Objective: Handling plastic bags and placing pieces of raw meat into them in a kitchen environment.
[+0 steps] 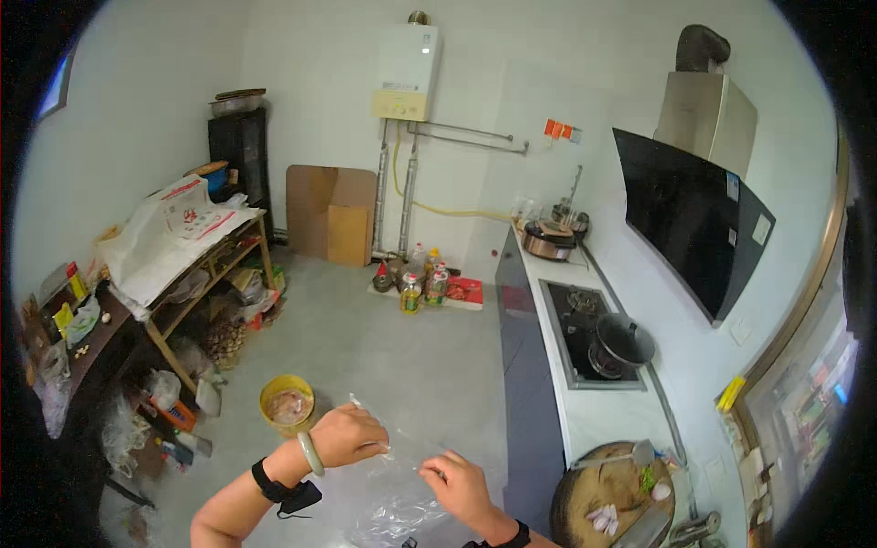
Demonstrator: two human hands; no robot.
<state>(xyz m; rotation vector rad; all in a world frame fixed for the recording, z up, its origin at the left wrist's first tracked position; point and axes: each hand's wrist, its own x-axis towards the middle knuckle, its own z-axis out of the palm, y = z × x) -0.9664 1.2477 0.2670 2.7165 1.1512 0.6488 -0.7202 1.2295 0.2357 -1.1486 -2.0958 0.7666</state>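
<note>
My left hand [351, 436], with a pale bangle at the wrist, is closed on the top of a clear plastic bag [397, 515]. A wisp of the film sticks up past its knuckles. Lower and to the right, my right hand [458, 483] pinches the bag's edge between thumb and fingertips. The thin, crinkled film hangs between and below both hands, over the grey floor. Its outline is hard to make out, and I cannot tell whether anything is inside. Beyond my left hand stands a yellow bucket [268, 415] with scraps in it.
On the right counter [541, 342] are a round chopping board [572, 503] with a cleaver [640, 531] and cut garlic or onion, a wok [622, 342] on the gas hob, and a rice cooker [548, 243]. Oil bottles [411, 296] stand ahead on the floor. A cluttered wooden rack [164, 335] lines the left.
</note>
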